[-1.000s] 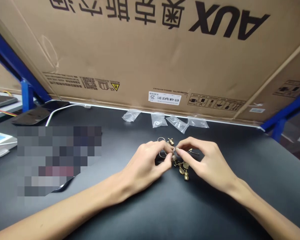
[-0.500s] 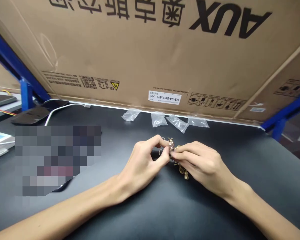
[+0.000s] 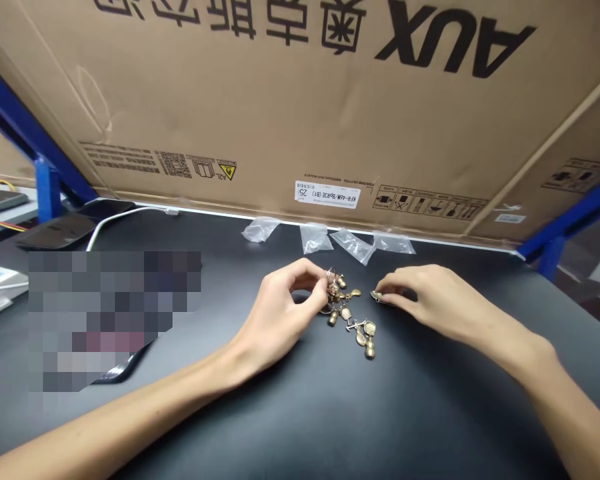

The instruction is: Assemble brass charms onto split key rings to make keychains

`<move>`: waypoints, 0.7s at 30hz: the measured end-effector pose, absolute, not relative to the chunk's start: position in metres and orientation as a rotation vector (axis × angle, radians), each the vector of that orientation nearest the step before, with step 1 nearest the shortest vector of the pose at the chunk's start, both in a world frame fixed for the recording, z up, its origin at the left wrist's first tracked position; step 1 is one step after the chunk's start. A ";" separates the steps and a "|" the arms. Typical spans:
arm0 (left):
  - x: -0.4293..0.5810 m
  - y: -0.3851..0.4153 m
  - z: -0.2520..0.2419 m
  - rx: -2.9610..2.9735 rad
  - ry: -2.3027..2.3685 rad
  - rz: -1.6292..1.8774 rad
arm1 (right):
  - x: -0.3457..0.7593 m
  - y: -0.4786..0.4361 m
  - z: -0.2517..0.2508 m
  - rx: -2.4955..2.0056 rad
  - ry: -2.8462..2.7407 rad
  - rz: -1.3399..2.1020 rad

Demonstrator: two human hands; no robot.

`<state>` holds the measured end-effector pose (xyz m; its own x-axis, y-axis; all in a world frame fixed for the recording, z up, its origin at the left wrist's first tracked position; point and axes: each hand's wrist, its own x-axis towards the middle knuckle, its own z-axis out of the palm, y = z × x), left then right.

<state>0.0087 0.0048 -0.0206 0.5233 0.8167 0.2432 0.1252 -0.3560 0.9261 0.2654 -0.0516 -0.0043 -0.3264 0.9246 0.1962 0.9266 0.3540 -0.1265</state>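
My left hand (image 3: pixel 280 320) is closed in a pinch on a metal key ring (image 3: pixel 331 274), with thumb and forefinger together. From it hangs a bunch of brass-coloured charms (image 3: pixel 347 312), some resting on the black tabletop. A gourd-shaped charm (image 3: pixel 370 349) lies at the lower end of the bunch, beside rounder, flat pieces. To the right, apart from the bunch, my right hand (image 3: pixel 430 300) pinches a small metal charm (image 3: pixel 377 295) between thumb and fingertips. Its exact shape is partly hidden by the fingers.
Several small clear plastic bags (image 3: pixel 317 239) lie along the table's back edge. Behind them stands a large cardboard box (image 3: pixel 280 107) between blue metal posts (image 3: pixel 47 190). A white cable (image 3: pixel 120 217) and a dark flat object (image 3: pixel 55 232) are at the left, near a blurred-out area.
My right hand has drawn away from the bunch to the right, with a small metal charm in its fingertips. More of the charms now show; my left hand stays on the key ring.
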 end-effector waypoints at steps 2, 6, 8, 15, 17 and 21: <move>0.009 0.005 -0.021 1.801 0.786 0.897 | 0.265 -0.051 -0.007 -1.650 -2.408 -0.034; 0.008 0.005 -0.021 1.819 0.785 0.915 | 0.263 -0.050 -0.010 -1.656 -2.443 -0.086; 0.008 0.005 -0.022 1.825 0.784 0.918 | 0.262 -0.050 -0.008 -1.653 -2.440 -0.119; 0.008 0.002 -0.020 1.882 0.762 0.903 | 0.251 -0.054 -0.001 -1.648 -2.254 -0.010; 0.008 0.001 -0.020 1.956 0.738 0.902 | 0.243 -0.056 0.001 -1.623 -2.172 0.080; 0.008 0.001 -0.023 2.126 0.652 0.936 | 0.225 -0.061 0.004 -1.540 -2.021 0.230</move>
